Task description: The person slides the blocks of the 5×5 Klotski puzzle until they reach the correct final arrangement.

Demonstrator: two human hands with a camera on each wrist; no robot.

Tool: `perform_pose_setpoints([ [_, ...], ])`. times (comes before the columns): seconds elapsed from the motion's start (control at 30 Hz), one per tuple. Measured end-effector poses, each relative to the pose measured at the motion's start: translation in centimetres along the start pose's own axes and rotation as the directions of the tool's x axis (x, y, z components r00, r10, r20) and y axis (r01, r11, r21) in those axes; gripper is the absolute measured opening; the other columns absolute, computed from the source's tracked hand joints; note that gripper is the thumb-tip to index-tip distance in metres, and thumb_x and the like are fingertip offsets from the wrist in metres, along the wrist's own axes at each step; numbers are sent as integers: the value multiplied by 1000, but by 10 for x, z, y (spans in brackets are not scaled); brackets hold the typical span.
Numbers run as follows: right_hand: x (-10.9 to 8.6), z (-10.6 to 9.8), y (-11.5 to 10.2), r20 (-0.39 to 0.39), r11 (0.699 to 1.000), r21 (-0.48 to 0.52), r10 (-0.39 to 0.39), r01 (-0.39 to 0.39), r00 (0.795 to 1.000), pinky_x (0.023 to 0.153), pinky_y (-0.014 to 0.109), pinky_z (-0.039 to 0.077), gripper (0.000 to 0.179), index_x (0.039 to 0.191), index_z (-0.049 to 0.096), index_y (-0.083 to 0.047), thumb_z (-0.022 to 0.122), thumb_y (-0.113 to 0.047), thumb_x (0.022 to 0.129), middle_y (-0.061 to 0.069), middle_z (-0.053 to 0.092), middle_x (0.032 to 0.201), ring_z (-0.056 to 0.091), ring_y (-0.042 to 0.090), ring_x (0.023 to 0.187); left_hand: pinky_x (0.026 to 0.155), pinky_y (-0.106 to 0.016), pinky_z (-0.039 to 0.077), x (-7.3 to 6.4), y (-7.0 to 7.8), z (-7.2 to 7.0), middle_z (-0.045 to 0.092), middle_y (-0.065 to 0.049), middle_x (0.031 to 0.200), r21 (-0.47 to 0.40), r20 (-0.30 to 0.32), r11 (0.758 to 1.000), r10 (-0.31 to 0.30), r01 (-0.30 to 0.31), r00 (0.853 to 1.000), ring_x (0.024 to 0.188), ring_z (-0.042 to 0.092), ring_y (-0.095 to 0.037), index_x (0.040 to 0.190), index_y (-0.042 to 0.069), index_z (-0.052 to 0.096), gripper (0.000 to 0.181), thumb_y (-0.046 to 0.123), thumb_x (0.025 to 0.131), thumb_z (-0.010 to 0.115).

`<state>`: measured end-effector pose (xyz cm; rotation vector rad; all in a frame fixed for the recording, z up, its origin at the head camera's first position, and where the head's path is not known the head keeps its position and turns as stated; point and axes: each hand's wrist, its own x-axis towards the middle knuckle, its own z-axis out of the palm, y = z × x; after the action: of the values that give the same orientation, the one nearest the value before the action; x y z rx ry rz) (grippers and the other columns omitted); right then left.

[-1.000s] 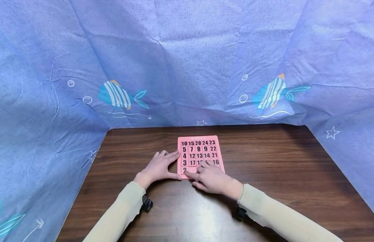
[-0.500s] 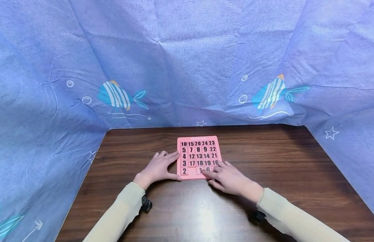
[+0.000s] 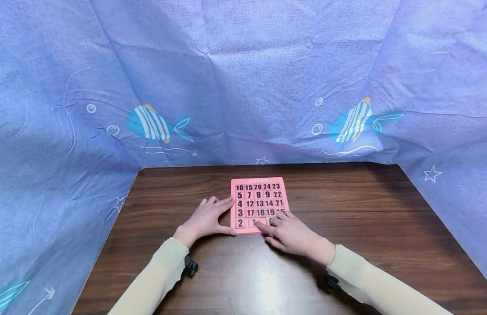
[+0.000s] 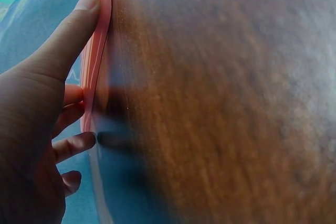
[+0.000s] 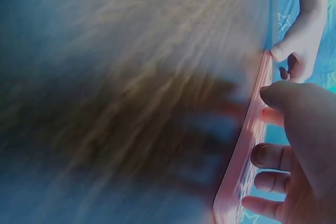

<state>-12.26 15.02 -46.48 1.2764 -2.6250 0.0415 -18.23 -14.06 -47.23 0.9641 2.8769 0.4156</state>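
A pink sliding number puzzle (image 3: pixel 259 180) lies flat on the table with its numbered tiles facing up. My left hand (image 3: pixel 206 218) touches its left side, the thumb at the near left corner and the fingers spread farther up. In the left wrist view, that thumb lies along the pink edge (image 4: pixel 97 40). With its index fingertip, my right hand (image 3: pixel 293 234) touches the tile marked 1 (image 3: pixel 253 223) in the nearest row. The tile marked 2 (image 3: pixel 240 223) sits at the row's left end. My right hand covers the row's right part.
The dark wooden table (image 3: pixel 346 201) reaches out on both sides of the puzzle. A blue curtain (image 3: pixel 259 87) with printed fish hangs behind it and along the sides. A small black device (image 3: pixel 190 265) is strapped at the left wrist, another (image 3: pixel 332 281) at the right.
My right hand went from beside tile 2 rightward to tile 1, then back left a little. Tile 1 has slid left, nearer to tile 2. My left hand has stayed in place.
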Motion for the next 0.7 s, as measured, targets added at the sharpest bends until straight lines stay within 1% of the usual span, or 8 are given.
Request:
perform_pose_setpoints([
  [0.17,6,-1,-4,-8,1000,-14,-14,14,1000,82,42,38,48,133,56,-22,58,-39,88,-2,58,78,48,22,82,87,-37,29,0,0,0,37,6,148,-1,-6,1000,5,-5,1000,107,43,-17,144,22,39,100,77,63,62],
  [0.37,6,-3,-2,13,1000,-2,1,-1,1000,79,40,37,48,134,54,-25,57,-40,89,-3,57,79,47,20,82,88,-38,29,1,-1,-1,37,5,148,-4,-6,1000,6,-6,1000,108,43,-17,144,23,39,100,76,63,63],
  [0.5,-1,-5,3,1,999,30,14,-14,1000,77,38,37,48,134,54,-25,58,-38,88,-4,57,82,47,19,82,88,-38,29,1,0,-1,37,5,148,0,-3,1000,3,-3,1000,108,43,-17,145,22,38,101,77,63,63],
  [0.6,-11,-8,8,-16,998,51,34,-33,999,73,36,35,45,132,56,-25,60,-37,88,-6,58,82,46,18,83,89,-39,29,0,0,-1,36,6,149,-1,8,1000,-3,3,1000,109,42,-17,145,23,37,101,78,63,61],
  [0.7,-22,-10,13,-22,996,61,63,-62,998,70,33,32,45,130,58,-26,61,-37,87,-8,55,79,43,16,80,90,-40,29,-1,0,-1,35,6,149,-3,19,1000,-11,11,1000,110,42,-17,145,24,37,101,79,64,60],
])
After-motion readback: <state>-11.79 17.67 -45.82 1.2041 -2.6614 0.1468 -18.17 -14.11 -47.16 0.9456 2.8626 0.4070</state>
